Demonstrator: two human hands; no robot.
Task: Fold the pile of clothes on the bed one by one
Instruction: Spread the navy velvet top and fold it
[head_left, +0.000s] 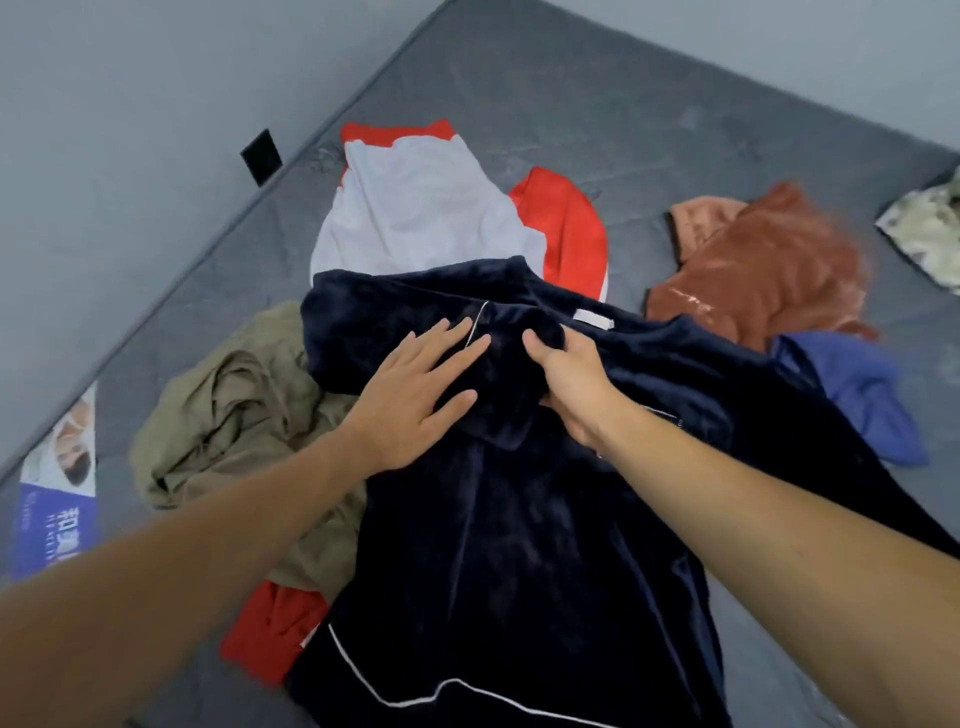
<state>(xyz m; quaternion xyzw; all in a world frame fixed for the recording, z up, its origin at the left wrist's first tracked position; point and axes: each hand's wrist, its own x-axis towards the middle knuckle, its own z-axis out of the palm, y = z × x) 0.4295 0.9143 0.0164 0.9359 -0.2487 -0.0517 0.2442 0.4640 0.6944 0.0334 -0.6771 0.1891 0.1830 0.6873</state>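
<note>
- Early going here: the navy fleece top (519, 545) with white piping lies spread down the middle of the grey mattress (649, 130), and it looks to be the piece in hand right now
- Left hand (410, 395) lies flat on the navy fabric near the collar, fingers straight and spread, pressing it down, holding nothing
- Right hand (566, 384) is just beside it, fingers curled under a bunched fold of the same top, thumb on top: that's a grip on the cloth
- My read: the top is being smoothed and arranged, no clean fold made in it yet
- Nothing in view looks like a finished, folded piece
- Plenty left: a white and red garment (415, 213) lies rumpled beyond the navy top and partly under it
- An olive-tan garment (228, 415) sits crumpled on the left, touching the navy top
- A rust-brown garment (758, 265) is heaped on the right, with a blue garment (857, 389) just beside it, peeking out from the navy edge
- A pale patterned cloth (930, 234) shows at the far right edge, too cut off to name
- So by my count, one garment under way and at least four waiting
</note>
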